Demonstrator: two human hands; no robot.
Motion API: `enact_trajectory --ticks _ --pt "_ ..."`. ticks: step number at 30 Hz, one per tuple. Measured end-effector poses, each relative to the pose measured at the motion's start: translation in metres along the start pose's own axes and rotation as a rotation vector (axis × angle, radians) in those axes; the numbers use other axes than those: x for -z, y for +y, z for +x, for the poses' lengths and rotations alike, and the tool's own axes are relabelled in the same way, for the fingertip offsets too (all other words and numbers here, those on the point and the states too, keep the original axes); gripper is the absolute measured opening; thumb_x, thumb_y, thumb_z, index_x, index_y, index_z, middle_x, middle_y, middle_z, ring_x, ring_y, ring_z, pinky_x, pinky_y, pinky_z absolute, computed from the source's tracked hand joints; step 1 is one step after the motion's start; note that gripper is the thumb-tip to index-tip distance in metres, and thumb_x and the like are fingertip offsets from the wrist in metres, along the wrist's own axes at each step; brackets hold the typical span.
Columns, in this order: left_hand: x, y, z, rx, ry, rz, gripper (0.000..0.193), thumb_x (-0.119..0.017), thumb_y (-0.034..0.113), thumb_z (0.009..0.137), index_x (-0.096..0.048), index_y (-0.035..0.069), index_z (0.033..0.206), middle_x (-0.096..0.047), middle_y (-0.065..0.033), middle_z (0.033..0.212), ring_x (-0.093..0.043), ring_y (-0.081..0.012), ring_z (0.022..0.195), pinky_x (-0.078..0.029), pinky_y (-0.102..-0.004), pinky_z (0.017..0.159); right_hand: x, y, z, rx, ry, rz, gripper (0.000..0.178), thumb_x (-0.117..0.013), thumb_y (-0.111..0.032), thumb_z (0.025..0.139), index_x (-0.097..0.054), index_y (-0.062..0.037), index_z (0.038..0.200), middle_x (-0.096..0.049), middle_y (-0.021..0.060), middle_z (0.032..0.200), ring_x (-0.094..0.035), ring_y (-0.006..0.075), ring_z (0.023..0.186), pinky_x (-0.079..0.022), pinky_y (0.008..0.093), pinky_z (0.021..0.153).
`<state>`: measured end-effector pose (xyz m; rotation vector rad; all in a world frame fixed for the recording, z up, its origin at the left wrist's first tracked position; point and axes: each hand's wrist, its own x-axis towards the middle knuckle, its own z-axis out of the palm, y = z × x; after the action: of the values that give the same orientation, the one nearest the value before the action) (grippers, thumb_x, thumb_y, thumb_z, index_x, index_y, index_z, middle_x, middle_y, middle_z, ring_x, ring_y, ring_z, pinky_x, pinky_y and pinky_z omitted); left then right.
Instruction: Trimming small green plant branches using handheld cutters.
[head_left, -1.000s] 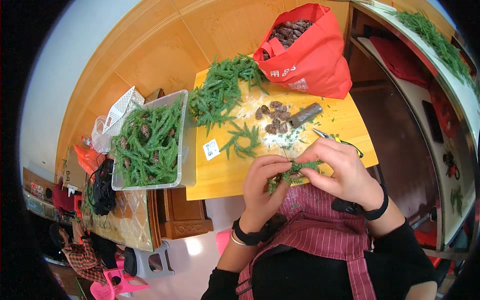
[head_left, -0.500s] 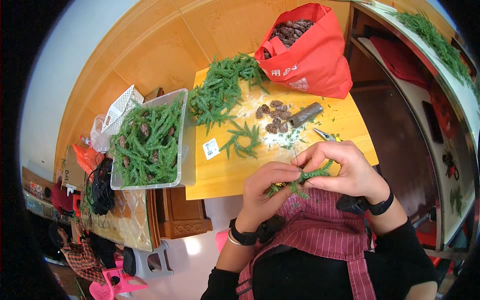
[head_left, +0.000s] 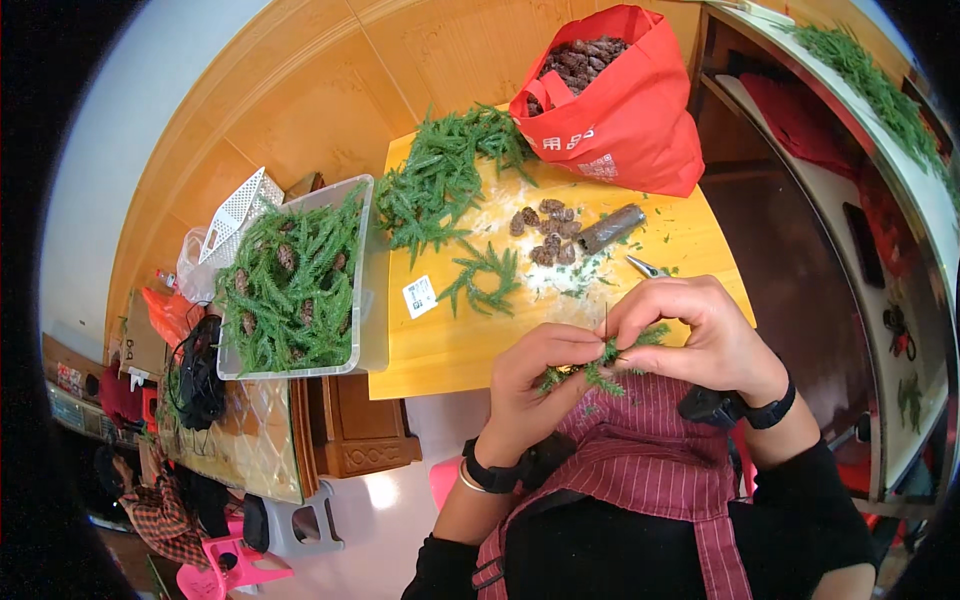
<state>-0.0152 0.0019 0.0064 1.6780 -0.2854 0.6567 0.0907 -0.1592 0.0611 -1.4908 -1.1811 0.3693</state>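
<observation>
Over the table's near edge, my left hand pinches a green artificial pine sprig between thumb and fingers. My right hand is closed on the same sprig's other end, thumb and forefinger together. A thin dark wire stands up where the two hands meet; my fingers hide which hand grips it. Beyond my hands lie metal-tipped pliers, a dark cylindrical roll and several loose pine cones. A small ring of pine sprigs lies flat to their left.
A heap of pine sprigs and a red bag of pine cones fill the table's far side. Left stands a clear tub with sprigs and cones. A white card lies nearby. Another person sits far left; a cabinet borders the right.
Both hands keep hold of the sprig and have shifted slightly right. The upright wire has moved a little to the right, and my right hand has turned slightly.
</observation>
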Motion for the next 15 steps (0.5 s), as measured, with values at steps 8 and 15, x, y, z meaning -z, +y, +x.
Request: enact_trajectory --ticks 8,15 --pt "0.0016 0.0004 -0.0002 0.0 -0.049 -0.009 0.024 -0.065 -0.007 0.066 -0.062 0.001 0.088 -0.062 -0.0131 0.091 -0.06 -0.0202 0.083 -0.046 -0.0278 0.072 0.0055 0.0001 -0.0018 -0.012 -0.045 -0.051 0.014 -0.074 -0.008 0.065 -0.061 -0.004 0.07 -0.064 0.0091 0.081 -0.062 0.019 0.078 -0.047 0.0281 0.07" --pt "0.0016 -0.0004 -0.0003 -0.006 -0.041 -0.008 0.023 -0.067 -0.006 0.067 -0.062 0.002 0.088 -0.062 -0.0124 0.092 -0.06 -0.02 0.083 -0.046 -0.0272 0.072 0.0031 0.0003 0.0014 -0.066 0.005 0.025 0.015 -0.075 -0.008 0.066 -0.061 -0.0034 0.067 -0.065 0.0091 0.077 -0.063 0.0183 0.074 -0.047 0.0266 0.068"
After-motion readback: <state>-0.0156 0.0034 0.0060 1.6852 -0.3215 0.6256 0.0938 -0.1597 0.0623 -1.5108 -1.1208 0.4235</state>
